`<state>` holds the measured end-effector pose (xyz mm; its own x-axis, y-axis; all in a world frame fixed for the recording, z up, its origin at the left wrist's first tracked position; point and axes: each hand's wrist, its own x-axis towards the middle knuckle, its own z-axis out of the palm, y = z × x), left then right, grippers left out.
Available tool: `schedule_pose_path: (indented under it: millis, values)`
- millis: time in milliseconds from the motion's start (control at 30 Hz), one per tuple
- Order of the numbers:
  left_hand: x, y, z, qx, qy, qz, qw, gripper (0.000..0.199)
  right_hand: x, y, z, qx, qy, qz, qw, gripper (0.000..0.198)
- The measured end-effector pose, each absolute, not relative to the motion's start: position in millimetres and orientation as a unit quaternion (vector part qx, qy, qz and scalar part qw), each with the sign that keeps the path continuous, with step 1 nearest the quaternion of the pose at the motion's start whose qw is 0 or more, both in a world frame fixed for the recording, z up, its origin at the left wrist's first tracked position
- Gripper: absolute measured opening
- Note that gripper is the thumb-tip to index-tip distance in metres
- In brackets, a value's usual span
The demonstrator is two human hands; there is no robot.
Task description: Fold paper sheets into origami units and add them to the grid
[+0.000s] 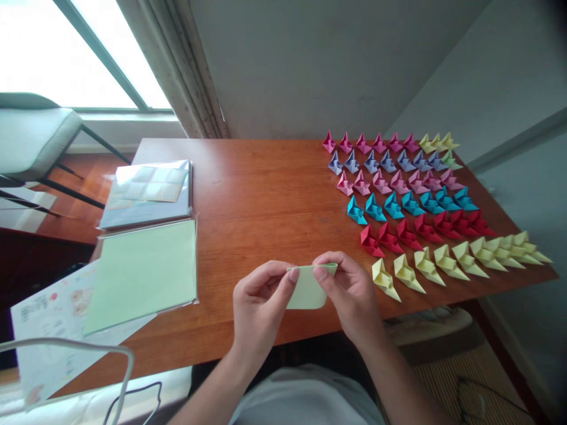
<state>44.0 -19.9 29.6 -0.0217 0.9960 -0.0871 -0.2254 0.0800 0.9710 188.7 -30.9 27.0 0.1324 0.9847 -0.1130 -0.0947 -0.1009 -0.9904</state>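
A small sheet of pale green paper, folded over along its far edge, is held up above the front of the wooden table. My left hand pinches its top left corner between thumb and fingers. At the top right corner, my right hand pinches the fold, where the paper's layers show as a narrow loop. Both thumbs lie on the near face. The fingers behind the paper are partly hidden. Closest to my right hand stands a pale yellow folded paper boat, the first in the front row.
Rows of folded paper boats in red, blue, pink, purple and yellow fill the table's right side. On the left lie a stack of light green paper, a clear-wrapped pack and a printed sheet. A white cable crosses the lower left.
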Motion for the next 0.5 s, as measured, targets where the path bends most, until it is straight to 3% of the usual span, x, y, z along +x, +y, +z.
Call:
schedule_pose_path:
  millis: [500]
  values:
    - [44.9,-19.6,32.6,0.414,0.477,0.531,0.565,0.005,189.6,-30.7,29.9,-0.544,-0.412,0.516,0.518,0.015]
